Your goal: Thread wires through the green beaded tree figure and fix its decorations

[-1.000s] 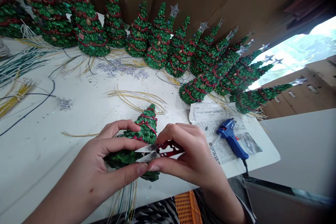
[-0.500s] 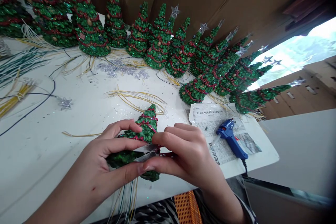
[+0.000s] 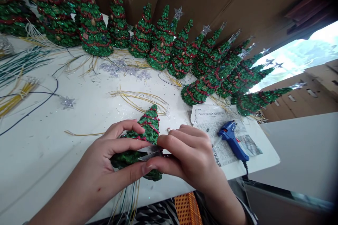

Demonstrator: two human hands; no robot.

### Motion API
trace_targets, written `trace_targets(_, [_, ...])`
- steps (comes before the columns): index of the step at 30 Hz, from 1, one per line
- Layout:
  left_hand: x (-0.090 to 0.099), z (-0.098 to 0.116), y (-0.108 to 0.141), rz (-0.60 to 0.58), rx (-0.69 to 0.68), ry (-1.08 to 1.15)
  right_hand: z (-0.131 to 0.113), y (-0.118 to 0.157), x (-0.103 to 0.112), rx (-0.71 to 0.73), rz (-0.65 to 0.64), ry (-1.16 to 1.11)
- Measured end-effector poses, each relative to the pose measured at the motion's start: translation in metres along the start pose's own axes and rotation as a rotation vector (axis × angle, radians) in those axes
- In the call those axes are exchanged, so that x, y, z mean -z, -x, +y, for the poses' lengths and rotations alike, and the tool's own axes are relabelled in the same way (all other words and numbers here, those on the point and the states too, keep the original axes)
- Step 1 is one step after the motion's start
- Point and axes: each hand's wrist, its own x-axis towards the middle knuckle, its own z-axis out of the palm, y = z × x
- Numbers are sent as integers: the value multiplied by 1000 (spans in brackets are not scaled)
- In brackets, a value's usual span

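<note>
A small glittery green tree [image 3: 149, 126], w/ red garland wound round it, is held tilted above the table [image 3: 39, 154], tip up & near the front edge. A bunch of thin coloured wires [image 3: 129, 197] hangs below it, apparently from its base. Garland appears done on the visible side; no star can be seen at the tip, whereas stars are fitted on many of the trees behind. Tree is gripped by the L hand [image 3: 105, 158], its fingers wrapped round the body. Red-handled thread snips [image 3: 149, 154] are gripped by the fingers of the R hand [image 3: 190, 158], handles mostly hidden, steel blades set against the green body low down. Whether blades are open or closed can't be told.

Just right of the hands, a blue hot glue gun [image 3: 231, 139] lies on a sheet of newspaper [image 3: 203, 116]. Beyond, a long row of similar trees [image 3: 161, 38] is stood along the back of the table, w/ loose yellow wires [image 3: 137, 100] & silver star [image 3: 67, 102] lying nearby. Wire bundles [image 3: 16, 100] are laid at far left. Cardboard wall [image 3: 211, 0] stands behind.
</note>
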Motion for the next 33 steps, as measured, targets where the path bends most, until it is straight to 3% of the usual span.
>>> trace_targets(12, [-4,-9,5,-45,39,84,-1,1,0,41,14,86])
trace_targets(17, [-5,-1,4,-22,164,127,-1,3,-1,48,27,100])
trace_targets(26, [-4,5,5,-15,216,115,2,5,-1,-190,70,-107])
trace_targets(33, [-5,7,5,1,218,119,6,8,0,-208,20,-239])
